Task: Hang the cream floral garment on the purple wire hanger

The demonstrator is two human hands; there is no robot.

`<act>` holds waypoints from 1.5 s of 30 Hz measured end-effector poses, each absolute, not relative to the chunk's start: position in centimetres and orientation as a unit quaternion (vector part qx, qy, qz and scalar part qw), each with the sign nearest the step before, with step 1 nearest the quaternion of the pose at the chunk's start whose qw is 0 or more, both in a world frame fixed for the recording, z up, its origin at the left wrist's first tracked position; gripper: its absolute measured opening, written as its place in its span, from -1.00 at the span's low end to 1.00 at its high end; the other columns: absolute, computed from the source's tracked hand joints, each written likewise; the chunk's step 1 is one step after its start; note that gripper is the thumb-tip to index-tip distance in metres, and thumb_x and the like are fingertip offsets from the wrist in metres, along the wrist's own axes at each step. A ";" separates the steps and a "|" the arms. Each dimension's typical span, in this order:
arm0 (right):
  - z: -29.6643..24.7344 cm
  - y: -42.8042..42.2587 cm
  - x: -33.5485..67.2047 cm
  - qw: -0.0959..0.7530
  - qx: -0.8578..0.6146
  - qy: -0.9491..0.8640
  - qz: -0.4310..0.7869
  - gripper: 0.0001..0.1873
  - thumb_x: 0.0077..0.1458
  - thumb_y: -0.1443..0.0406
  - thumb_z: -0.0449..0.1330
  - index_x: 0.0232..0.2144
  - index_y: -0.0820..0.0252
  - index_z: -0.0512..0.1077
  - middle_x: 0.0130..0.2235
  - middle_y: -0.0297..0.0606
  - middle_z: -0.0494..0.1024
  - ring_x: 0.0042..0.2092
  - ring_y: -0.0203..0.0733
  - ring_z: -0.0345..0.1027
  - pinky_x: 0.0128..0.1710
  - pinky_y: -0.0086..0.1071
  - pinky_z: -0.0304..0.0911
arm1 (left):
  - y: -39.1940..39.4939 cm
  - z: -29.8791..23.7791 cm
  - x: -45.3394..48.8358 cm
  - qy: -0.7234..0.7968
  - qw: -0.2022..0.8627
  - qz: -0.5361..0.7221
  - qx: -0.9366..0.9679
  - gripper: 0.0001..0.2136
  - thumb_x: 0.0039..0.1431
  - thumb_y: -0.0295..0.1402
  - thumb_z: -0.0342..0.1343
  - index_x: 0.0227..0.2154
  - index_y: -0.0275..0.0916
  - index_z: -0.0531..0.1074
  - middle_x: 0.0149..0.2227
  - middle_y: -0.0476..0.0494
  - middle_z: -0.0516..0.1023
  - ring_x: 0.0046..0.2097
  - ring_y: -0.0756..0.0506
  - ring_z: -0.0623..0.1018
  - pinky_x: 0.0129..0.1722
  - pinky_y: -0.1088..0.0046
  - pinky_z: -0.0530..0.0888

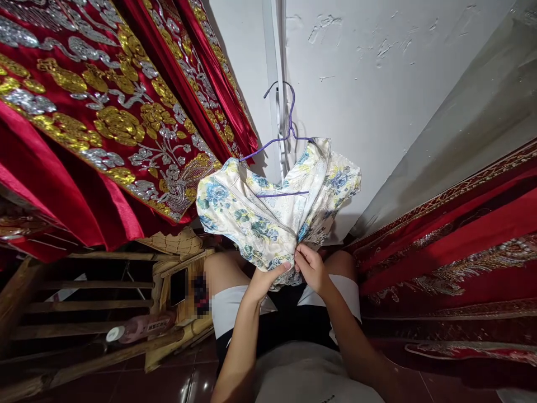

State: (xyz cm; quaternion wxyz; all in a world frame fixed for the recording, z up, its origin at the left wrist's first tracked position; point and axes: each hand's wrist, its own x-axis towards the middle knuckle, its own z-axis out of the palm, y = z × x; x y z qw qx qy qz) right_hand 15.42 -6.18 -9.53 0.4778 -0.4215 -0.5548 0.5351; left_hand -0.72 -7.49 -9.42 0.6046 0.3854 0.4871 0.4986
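A white garment with blue and yellow flowers [255, 226] hangs in front of me on a purple wire hanger [291, 115]. Its V-shaped neckline meets at the front, just above my hands. My left hand [272, 278] grips the lower front of the garment, thumb on top and the other fingers hidden behind the cloth. Close beside it, my right hand [309, 264] pinches the front edge below the neckline. Whatever small fastening may lie between the fingertips is hidden. The garment's lower part is bunched near my lap.
Red cloth with gold and silver sequins [119, 126] hangs at the left, and more red embroidered cloth [461, 257] at the right. A bamboo rack [84, 305] with a pink bottle [142, 327] stands low left. Behind the hanger is a white wall [348, 84].
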 end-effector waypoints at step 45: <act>7.1 5.3 15.2 0.657 -0.288 -0.429 0.549 -0.87 0.09 0.25 0.30 -0.42 0.20 0.47 -0.65 -0.56 0.08 -0.61 -0.42 -0.09 -0.63 -0.45 -0.15 | -6.1 -12.9 1.3 0.477 0.357 0.434 0.676 -0.93 0.30 -0.34 0.04 -0.31 -0.20 0.33 -0.34 -0.06 0.46 -0.27 -0.08 0.48 -0.20 0.40 0.40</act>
